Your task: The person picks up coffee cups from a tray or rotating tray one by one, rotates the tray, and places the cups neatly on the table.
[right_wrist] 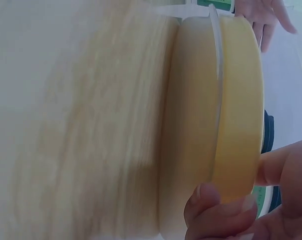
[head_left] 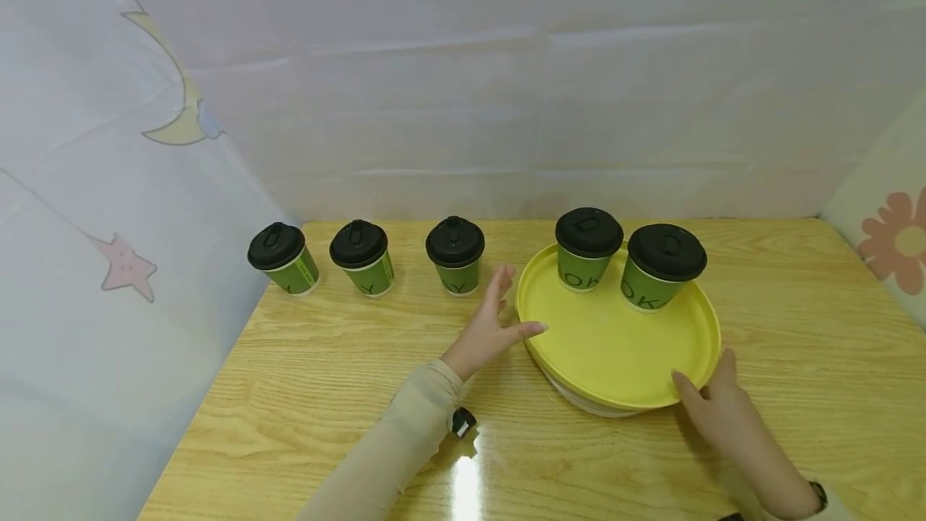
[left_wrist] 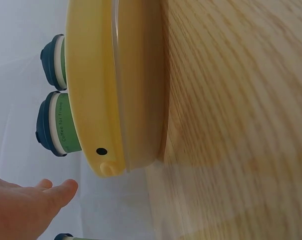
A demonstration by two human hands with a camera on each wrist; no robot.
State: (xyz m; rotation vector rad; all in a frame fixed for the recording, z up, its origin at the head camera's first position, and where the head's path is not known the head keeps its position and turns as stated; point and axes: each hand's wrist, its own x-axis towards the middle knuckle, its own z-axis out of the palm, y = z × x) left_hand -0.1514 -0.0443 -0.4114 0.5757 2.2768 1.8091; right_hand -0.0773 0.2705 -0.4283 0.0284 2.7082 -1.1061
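A round yellow tray (head_left: 608, 352) sits on a pale, see-through round base (left_wrist: 141, 85). Two green paper cups with black lids, a left one (head_left: 584, 264) and a right one (head_left: 651, 284), stand upright near its far rim. My right hand (head_left: 719, 408) grips the tray's near-right edge; in the right wrist view the thumb lies over the rim and the fingertips (right_wrist: 230, 207) press its outer side. Beside the tray's left edge, my left hand (head_left: 488, 332) is held with fingers spread and nothing in it. The left wrist view shows a dark dot and small bump on the tray's side.
Three more lidded green cups stand in a row at the back left: an outer one (head_left: 292, 268), a middle one (head_left: 369, 268) and one (head_left: 457, 264) near my left hand. The wooden table (head_left: 311, 392) meets a pale printed curtain (head_left: 434, 119) behind.
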